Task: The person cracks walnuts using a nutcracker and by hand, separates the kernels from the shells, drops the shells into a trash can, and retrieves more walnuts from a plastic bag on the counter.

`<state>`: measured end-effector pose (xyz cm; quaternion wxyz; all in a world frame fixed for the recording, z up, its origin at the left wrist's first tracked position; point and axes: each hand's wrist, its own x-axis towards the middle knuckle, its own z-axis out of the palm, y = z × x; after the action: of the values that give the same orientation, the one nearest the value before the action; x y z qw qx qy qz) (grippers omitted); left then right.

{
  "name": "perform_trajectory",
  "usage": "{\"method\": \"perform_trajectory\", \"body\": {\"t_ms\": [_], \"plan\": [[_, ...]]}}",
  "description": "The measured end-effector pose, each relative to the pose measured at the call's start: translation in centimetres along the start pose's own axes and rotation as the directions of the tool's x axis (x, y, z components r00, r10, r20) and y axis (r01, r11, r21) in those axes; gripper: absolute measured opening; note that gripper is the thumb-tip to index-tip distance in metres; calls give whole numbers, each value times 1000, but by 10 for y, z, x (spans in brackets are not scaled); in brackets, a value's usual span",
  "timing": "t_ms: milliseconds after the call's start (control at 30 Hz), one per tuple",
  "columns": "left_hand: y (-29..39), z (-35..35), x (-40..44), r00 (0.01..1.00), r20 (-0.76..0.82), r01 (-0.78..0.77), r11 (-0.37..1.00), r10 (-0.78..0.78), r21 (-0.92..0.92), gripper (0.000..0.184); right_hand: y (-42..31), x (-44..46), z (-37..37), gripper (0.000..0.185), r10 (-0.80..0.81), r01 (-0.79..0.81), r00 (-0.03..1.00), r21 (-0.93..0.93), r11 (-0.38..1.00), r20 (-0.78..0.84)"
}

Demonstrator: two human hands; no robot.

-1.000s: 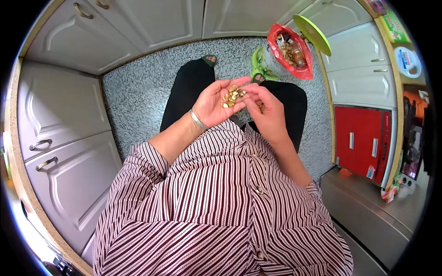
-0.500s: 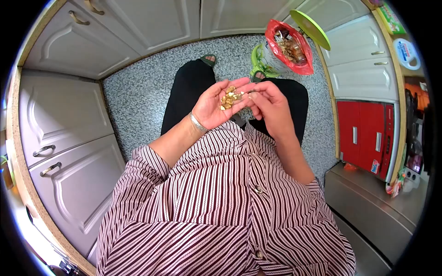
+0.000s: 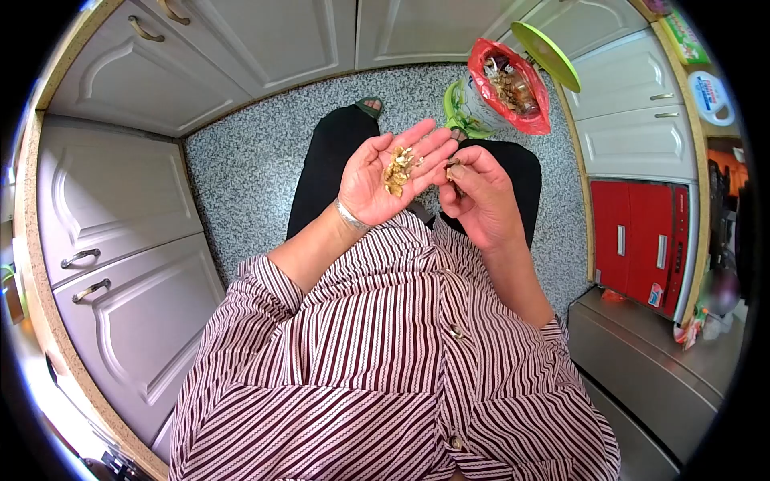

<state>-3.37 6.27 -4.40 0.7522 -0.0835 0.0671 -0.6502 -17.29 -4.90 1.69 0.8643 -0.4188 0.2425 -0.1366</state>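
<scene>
My left hand [image 3: 377,180] lies palm up with its fingers stretched out, holding a small heap of pale golden walnut pieces [image 3: 397,174] on the palm and finger bases. Close beside its fingertips, my right hand [image 3: 481,192] is closed, thumb and fingers pinching a small dark brown piece [image 3: 453,163]. Most of that piece is hidden by the fingers, so its exact kind is unclear. Both hands are above my lap.
Beyond my right knee stands a bin with a red bag [image 3: 538,122] containing brown shells and other waste; its green lid [image 3: 545,54] is raised. Pale cupboards [image 3: 120,208] surround the speckled floor [image 3: 241,160]. A red-fronted appliance [image 3: 630,240] is at the right.
My right hand has drawn slightly away from the walnut pieces, with the small dark piece now between thumb and fingers. The left palm has flattened, its fingers spread wider.
</scene>
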Motion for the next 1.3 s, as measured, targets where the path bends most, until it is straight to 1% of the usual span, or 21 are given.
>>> {"method": "perform_trajectory", "body": {"t_ms": [33,100,133,200,233,300,333,467,533,600,633,700,833,900,933,1000,1133,1200,1233,1267,1300], "plan": [[0,0,0,1000,21,2,1000,-2,-5,56,0,0,1,5,0,0,1000,-1,1000,-1],[-1,2,0,999,39,15,1000,-14,-20,57,2,0,4,4,-26,24,997,-21,999,-78],[-1,2,0,998,56,29,999,-27,-33,59,3,1,5,4,-25,23,997,-22,999,-78],[-1,1,-1,997,66,37,999,-37,-3,59,7,4,6,7,-132,88,982,-287,954,-138],[-1,1,-1,996,74,46,999,-48,30,60,7,3,5,7,-132,87,981,-289,953,-139],[-4,3,0,997,62,41,999,-42,18,60,6,3,3,10,-183,89,973,-511,855,-138],[-5,4,0,998,49,35,999,-35,7,60,6,3,2,10,-183,88,973,-514,854,-138],[-4,2,0,998,50,32,999,-34,43,61,8,5,0,12,-189,106,974,-480,871,-127],[-2,0,0,992,109,61,998,-64,35,61,8,5,0,12,-179,98,974,-465,880,-135],[-4,3,-1,996,78,47,998,-50,43,61,8,6,-1,12,-174,107,976,-404,909,-132],[-5,5,-1,998,47,33,998,-35,51,61,8,6,-2,12,-174,107,976,-405,908,-132],[-4,3,0,998,48,38,997,-41,61,62,9,7,-4,13,-209,122,967,-458,880,-143],[-3,-2,0,995,72,60,995,-66,76,62,10,9,-6,10,-241,164,962,-439,883,-125],[-4,2,-1,997,48,51,997,-54,59,62,7,8,-7,8,-190,158,975,-249,955,-110],[-5,5,-1,999,23,43,998,-44,43,62,5,7,-8,8,-190,158,976,-249,955,-109],[-5,6,-2,999,29,38,999,-40,38,62,0,5,-9,7,-121,121,993,34,992,-5],[-5,10,-3,998,50,36,999,-36,5,62,-5,2,-7,10,-73,66,996,116,991,59],[-6,9,-2,998,47,32,999,-33,9,62,-1,2,-9,11,-33,32,999,31,999,42],[-6,9,-2,999,44,28,1000,-28,14,63,-2,1,-7,11,-33,32,999,32,999,41],[-6,8,-2,999,44,29,999,-29,14,63,-2,0,-3,11,-68,66,998,-305,950,3],[-5,6,-2,998,56,34,999,-36,37,63,-1,0,1,12,-114,77,993,-607,791,-22]]}}
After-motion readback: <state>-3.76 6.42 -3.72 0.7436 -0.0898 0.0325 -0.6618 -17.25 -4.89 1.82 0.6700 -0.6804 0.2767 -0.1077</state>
